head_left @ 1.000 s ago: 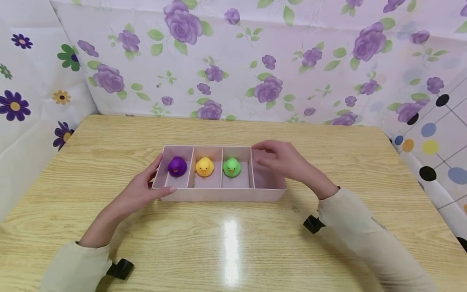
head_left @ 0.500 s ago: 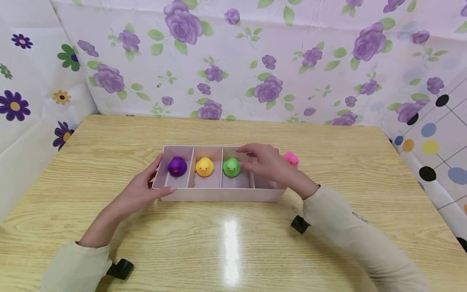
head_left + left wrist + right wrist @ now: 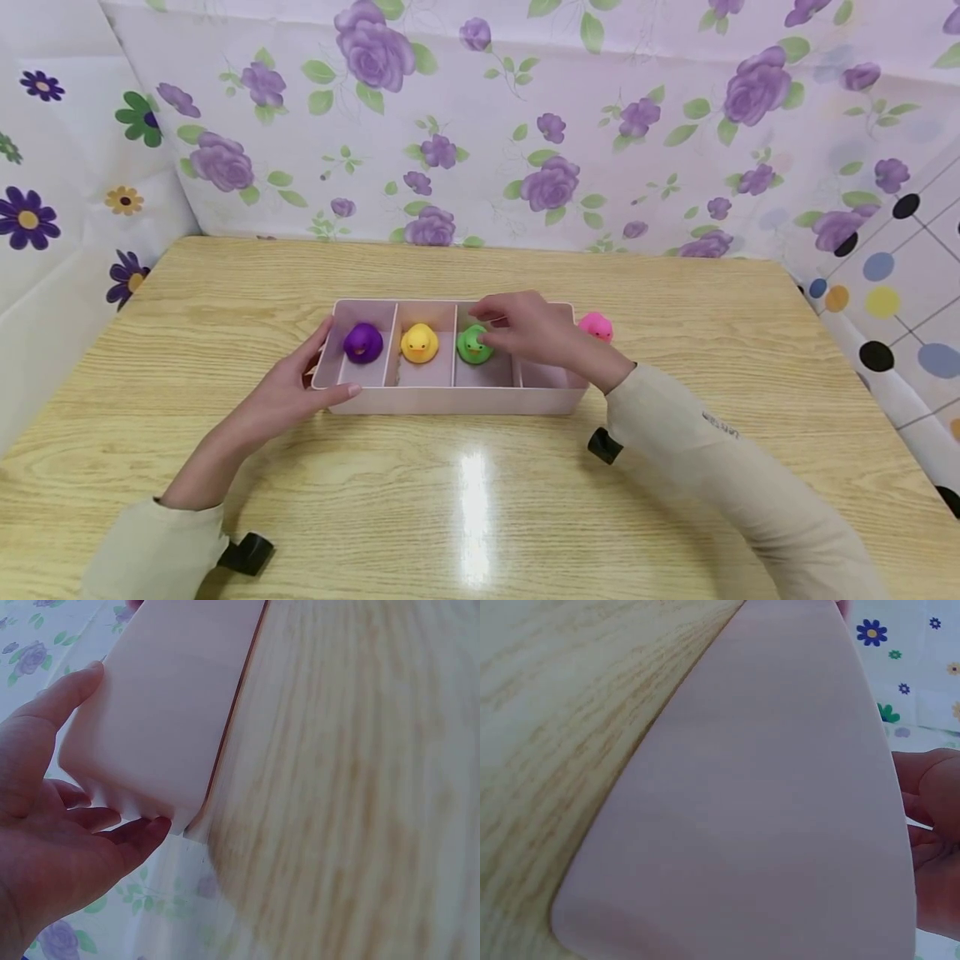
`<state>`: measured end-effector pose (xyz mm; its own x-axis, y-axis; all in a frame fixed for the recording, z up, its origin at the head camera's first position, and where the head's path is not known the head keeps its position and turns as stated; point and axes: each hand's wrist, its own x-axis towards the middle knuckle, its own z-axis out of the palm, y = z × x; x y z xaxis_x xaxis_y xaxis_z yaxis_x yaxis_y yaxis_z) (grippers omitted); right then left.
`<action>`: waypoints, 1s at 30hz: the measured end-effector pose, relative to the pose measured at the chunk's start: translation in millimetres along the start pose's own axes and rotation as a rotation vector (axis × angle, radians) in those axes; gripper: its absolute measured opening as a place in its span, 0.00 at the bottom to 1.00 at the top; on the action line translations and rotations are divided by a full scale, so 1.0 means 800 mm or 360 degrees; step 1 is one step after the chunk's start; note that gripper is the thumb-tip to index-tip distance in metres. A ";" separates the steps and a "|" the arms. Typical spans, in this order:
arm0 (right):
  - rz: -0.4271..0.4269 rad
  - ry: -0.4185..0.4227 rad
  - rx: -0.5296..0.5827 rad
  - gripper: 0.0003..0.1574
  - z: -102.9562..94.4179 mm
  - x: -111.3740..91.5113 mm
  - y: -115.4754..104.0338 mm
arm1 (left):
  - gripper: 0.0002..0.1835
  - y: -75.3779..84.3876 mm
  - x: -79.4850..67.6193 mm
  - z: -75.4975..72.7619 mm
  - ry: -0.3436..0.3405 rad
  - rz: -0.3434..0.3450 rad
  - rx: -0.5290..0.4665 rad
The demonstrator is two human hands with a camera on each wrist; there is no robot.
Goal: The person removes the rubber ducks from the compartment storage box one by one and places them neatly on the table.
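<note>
A pale pink divided storage box [image 3: 457, 402] lies lengthwise on the table. My left hand [image 3: 288, 387] holds its left end, thumb over the front rim and fingers along the end wall, as the left wrist view also shows. Over the box's right half reaches my right hand [image 3: 528, 333], fingers bent loosely and thumb overlapping a green rubber duck [image 3: 471, 348]; whether they touch is unclear. A purple duck [image 3: 363, 343] and a yellow duck [image 3: 419, 343] sit in the compartments to its left. The box wall [image 3: 742, 787] mostly blocks the right wrist view.
A pink rubber duck [image 3: 596, 326] stands just outside the box's right end, partly behind my right forearm. The wooden table [image 3: 360, 508] extends around the box. Flowered sheets [image 3: 480, 125] hang behind and at the sides.
My right hand has moved left from the rightmost compartment to the green duck, uncovering the pink duck outside the box. The left hand and the box have stayed in place.
</note>
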<state>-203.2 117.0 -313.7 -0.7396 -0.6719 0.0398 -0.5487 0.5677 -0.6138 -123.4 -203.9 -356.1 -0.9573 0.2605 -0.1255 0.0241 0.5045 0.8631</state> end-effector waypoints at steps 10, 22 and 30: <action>0.0058 -0.0108 0.0006 0.18 0.007 0.014 -0.002 | 0.56 -0.002 0.000 0.000 0.0004 0.0005 -0.0013; 0.0038 -0.0162 -0.0174 0.13 0.016 0.025 -0.001 | 0.56 0.000 0.000 0.003 0.0001 0.0017 -0.0039; -0.0003 -0.0132 -0.0156 0.13 0.023 0.026 -0.004 | 0.56 -0.003 0.000 0.001 0.0008 0.0008 -0.0050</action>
<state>-209.5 92.8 -325.6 -0.7063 -0.7074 -0.0269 -0.5883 0.6077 -0.5335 -122.9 -204.1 -358.3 -0.9585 0.2590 -0.1188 0.0201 0.4773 0.8785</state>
